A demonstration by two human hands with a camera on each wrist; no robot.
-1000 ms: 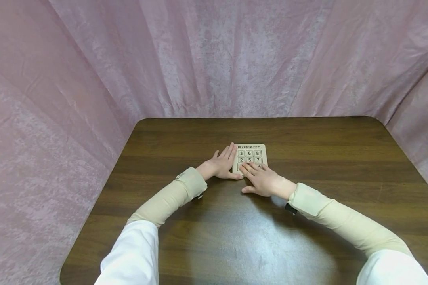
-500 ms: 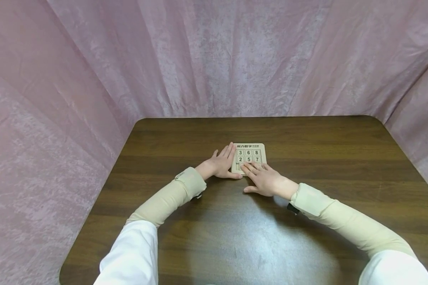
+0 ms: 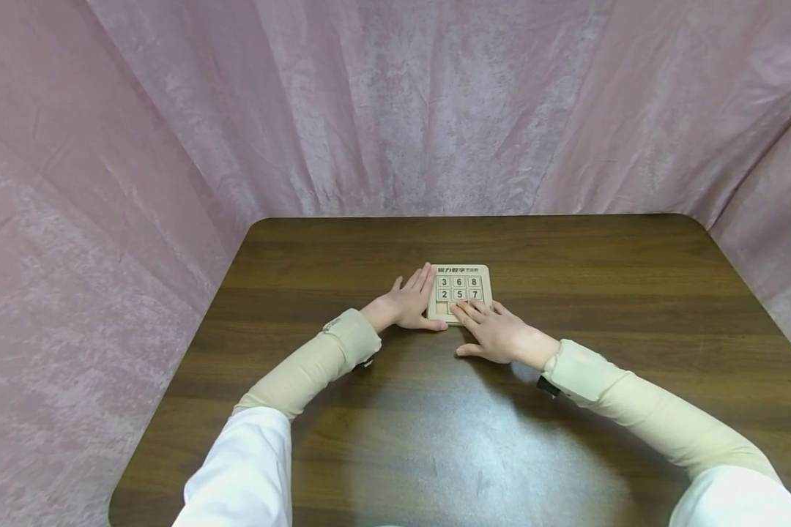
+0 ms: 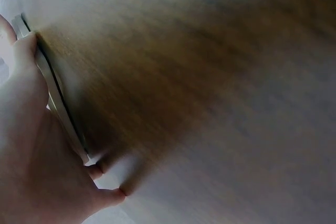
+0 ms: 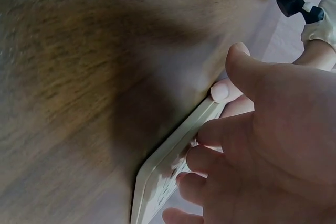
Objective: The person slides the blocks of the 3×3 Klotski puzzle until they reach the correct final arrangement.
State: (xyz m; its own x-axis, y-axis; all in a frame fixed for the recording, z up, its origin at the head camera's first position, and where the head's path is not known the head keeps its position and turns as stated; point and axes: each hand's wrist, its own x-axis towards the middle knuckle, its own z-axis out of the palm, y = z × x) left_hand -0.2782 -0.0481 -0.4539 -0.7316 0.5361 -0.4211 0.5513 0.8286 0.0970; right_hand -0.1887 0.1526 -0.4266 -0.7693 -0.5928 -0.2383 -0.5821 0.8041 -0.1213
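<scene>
Hanging pink velvety curtain (image 3: 72, 293): is falling in folds at the left and running on behind the brown wood-grain table (image 3: 329, 468).
White fabric left sleeve (image 3: 244, 468): is ending below a snug beige arm covering (image 3: 303, 373) that is reaching to the wrist.
Bare left hand (image 3: 409, 300): is lying with straight fingers along the left edge of a beige, round-cornered square board (image 3: 487, 282), its thumb at the near left corner; it is touching, with no curled grip.
Board's place: it is lying flat on the far half of the table, between the two hands.
Board's heading: dark Chinese characters are running along the far margin.
Square beige number tiles (image 3: 459, 282): dark outlines are framing bold black numerals, with 3, 6, 8 forming the far row and 2, 5, 7 the middle one.
Pale square recess (image 3: 442, 308): is showing at the near row's left end.
Bare right hand (image 3: 499, 335): is resting relaxed fingertips on the near row, hiding its numerals; its thumb is spreading over the table, and the hands are staying apart.
</scene>
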